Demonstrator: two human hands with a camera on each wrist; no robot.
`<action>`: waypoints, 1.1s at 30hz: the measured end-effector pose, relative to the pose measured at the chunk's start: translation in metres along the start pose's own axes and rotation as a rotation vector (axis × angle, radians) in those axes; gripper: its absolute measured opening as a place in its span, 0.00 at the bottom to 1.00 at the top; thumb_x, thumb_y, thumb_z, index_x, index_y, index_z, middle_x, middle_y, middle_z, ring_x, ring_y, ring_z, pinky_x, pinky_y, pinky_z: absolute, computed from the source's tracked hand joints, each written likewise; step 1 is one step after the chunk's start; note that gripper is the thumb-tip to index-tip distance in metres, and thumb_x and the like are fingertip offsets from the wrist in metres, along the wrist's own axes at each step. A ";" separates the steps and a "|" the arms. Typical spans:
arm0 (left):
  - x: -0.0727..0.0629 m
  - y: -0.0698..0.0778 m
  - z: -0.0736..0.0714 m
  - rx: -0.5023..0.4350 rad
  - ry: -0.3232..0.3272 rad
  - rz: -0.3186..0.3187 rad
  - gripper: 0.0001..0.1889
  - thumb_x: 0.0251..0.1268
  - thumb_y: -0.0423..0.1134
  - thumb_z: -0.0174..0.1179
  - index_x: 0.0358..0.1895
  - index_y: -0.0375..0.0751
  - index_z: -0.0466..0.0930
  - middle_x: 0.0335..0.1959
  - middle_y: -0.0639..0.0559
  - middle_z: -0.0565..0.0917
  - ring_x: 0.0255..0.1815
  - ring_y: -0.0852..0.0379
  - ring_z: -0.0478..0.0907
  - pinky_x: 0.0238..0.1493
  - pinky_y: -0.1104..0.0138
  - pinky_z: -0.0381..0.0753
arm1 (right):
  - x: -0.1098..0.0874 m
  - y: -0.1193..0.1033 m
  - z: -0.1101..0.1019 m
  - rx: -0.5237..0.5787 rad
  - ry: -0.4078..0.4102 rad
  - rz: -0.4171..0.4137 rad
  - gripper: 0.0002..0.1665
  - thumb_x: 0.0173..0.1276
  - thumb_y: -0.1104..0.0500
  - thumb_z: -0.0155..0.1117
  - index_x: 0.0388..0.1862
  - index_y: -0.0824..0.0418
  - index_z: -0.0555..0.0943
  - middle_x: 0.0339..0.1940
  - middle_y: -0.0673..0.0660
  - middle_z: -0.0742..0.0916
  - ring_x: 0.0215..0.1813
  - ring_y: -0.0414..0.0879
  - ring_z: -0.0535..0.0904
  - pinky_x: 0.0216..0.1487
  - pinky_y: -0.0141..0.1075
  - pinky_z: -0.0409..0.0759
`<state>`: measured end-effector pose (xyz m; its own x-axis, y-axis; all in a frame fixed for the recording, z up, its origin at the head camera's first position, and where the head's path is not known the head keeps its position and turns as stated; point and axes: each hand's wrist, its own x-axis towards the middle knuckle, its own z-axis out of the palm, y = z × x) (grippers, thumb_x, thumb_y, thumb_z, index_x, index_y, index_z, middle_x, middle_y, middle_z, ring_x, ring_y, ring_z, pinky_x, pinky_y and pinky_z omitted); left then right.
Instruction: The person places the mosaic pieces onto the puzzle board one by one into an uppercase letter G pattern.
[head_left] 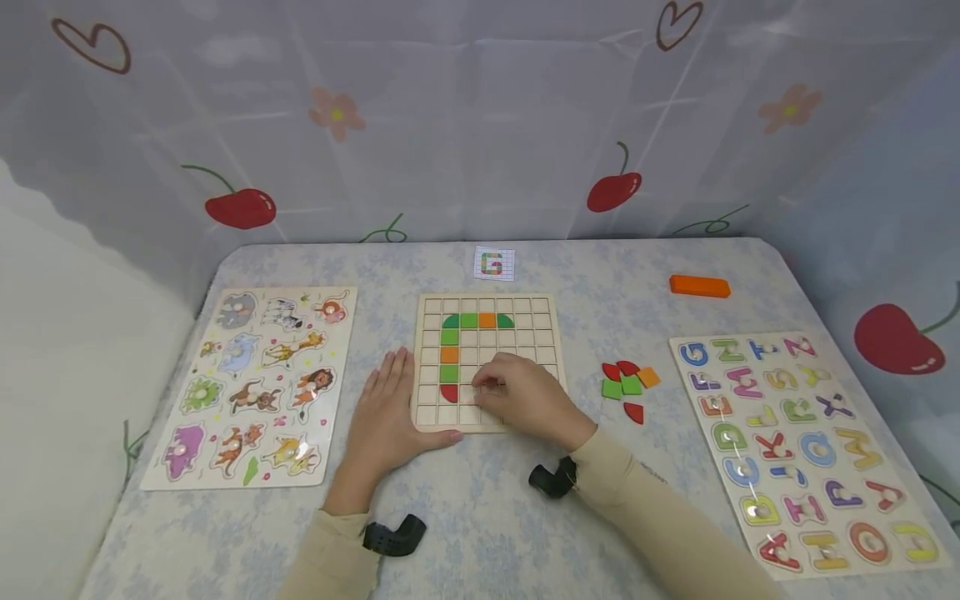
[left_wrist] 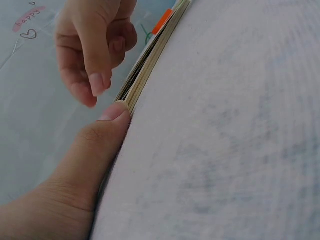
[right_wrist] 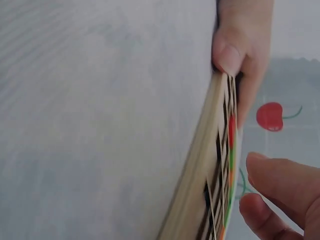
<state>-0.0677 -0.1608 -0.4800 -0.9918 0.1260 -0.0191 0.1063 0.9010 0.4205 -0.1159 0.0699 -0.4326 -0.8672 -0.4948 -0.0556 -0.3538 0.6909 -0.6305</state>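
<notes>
A wooden grid board (head_left: pixel 540 333) lies mid-table, with green, orange and red pieces set along a curve in its cells. My left hand (head_left: pixel 381 421) lies with fingers spread along the board's left side, thumb touching its front edge. Over the board's lower middle is my right hand (head_left: pixel 525 396), fingers bent; in the right wrist view its thumb (right_wrist: pixel 280 180) and finger stand apart with nothing between them. The red quarter piece (head_left: pixel 449 392) lies left of those fingertips. Right of the board are loose pieces, including a green square (head_left: pixel 611 388) and an orange square (head_left: pixel 647 377).
A small pattern card (head_left: pixel 494 263) lies behind the board. The animal puzzle board (head_left: pixel 341 333) is on the left, the letter puzzle board (head_left: pixel 720 367) on the right. An orange bar (head_left: pixel 699 286) lies at the back right. A printed curtain (head_left: pixel 465 125) hangs behind the table.
</notes>
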 end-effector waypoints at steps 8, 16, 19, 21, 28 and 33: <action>0.000 -0.002 0.003 -0.007 0.015 0.003 0.75 0.33 0.83 0.63 0.80 0.35 0.42 0.82 0.42 0.46 0.84 0.45 0.40 0.82 0.49 0.44 | -0.029 0.029 -0.033 -0.031 -0.006 0.128 0.10 0.65 0.54 0.70 0.45 0.50 0.85 0.35 0.43 0.81 0.34 0.42 0.74 0.35 0.34 0.75; -0.001 -0.003 0.004 -0.017 0.026 0.010 0.75 0.33 0.83 0.63 0.80 0.35 0.43 0.82 0.42 0.47 0.84 0.45 0.41 0.81 0.48 0.45 | -0.061 0.075 -0.065 -0.122 0.015 0.192 0.19 0.64 0.55 0.72 0.54 0.52 0.82 0.39 0.49 0.82 0.38 0.44 0.75 0.42 0.38 0.76; -0.001 -0.003 0.004 -0.011 0.018 0.009 0.75 0.34 0.84 0.61 0.80 0.35 0.43 0.82 0.42 0.46 0.84 0.45 0.40 0.81 0.48 0.45 | -0.071 0.088 -0.076 -0.153 0.014 0.225 0.20 0.65 0.55 0.71 0.55 0.54 0.82 0.40 0.50 0.83 0.40 0.45 0.75 0.43 0.39 0.77; -0.001 -0.003 0.004 -0.005 0.012 0.007 0.75 0.34 0.85 0.60 0.80 0.36 0.42 0.82 0.43 0.46 0.84 0.45 0.40 0.82 0.49 0.44 | -0.075 0.094 -0.082 -0.177 0.006 0.244 0.21 0.64 0.55 0.71 0.56 0.55 0.82 0.40 0.51 0.82 0.40 0.45 0.75 0.41 0.38 0.76; 0.001 -0.004 0.005 0.000 0.014 0.013 0.76 0.33 0.87 0.57 0.80 0.37 0.41 0.83 0.44 0.45 0.84 0.46 0.39 0.82 0.50 0.43 | -0.083 0.103 -0.090 -0.204 -0.015 0.266 0.20 0.64 0.55 0.71 0.55 0.55 0.83 0.40 0.52 0.82 0.39 0.46 0.74 0.38 0.36 0.74; 0.001 -0.003 0.006 -0.006 0.016 0.015 0.76 0.33 0.88 0.56 0.80 0.37 0.41 0.83 0.44 0.45 0.84 0.46 0.39 0.82 0.50 0.43 | -0.084 0.105 -0.090 -0.189 -0.007 0.257 0.19 0.65 0.56 0.71 0.55 0.55 0.84 0.40 0.52 0.82 0.40 0.46 0.74 0.40 0.38 0.75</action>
<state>-0.0689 -0.1611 -0.4865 -0.9912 0.1325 0.0015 0.1205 0.8966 0.4262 -0.1120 0.2309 -0.4247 -0.9346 -0.2944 -0.1998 -0.1829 0.8792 -0.4400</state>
